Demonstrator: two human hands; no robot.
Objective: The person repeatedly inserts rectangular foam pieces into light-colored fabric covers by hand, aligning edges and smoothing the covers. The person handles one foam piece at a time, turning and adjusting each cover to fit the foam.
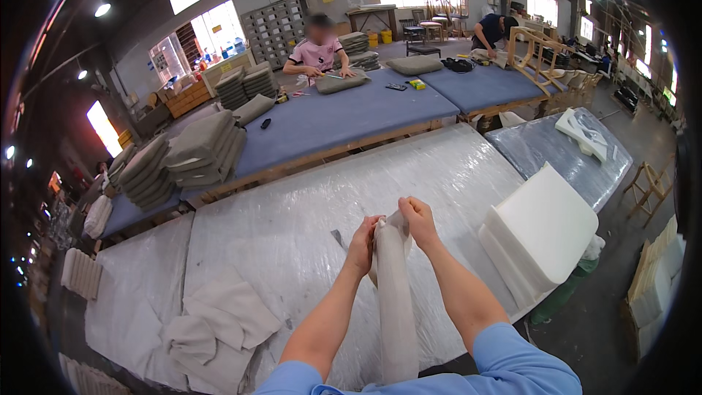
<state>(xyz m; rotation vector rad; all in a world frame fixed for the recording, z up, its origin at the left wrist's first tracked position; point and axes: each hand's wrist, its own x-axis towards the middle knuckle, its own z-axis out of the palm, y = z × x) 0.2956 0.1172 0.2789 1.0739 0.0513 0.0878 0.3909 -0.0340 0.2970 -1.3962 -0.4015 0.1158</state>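
Over the plastic-covered table (292, 212), I hold a long, pale grey fabric-covered cushion (395, 300) edge-on, its near end by my body. My left hand (363, 246) is closed on the cover's cloth at the far left corner. Beside it, slightly farther off, my right hand (417, 219) pinches the cloth at the far right corner, a flap of fabric between the two. What fills the cover is hidden. Loose pale grey cloth pieces (223, 322) lie crumpled to the left. White foam pads (545, 230) are stacked to the right of my right forearm.
Beyond stands a blue-topped table (314, 121) with stacked grey cushions (201, 148) at its left. A person in pink (319, 51) handles a cushion there; another person (493, 33) leans near a wooden chair frame (537, 58). Foam offcuts (583, 135) lie at the right. A wooden stool (649, 190) stands on the floor.
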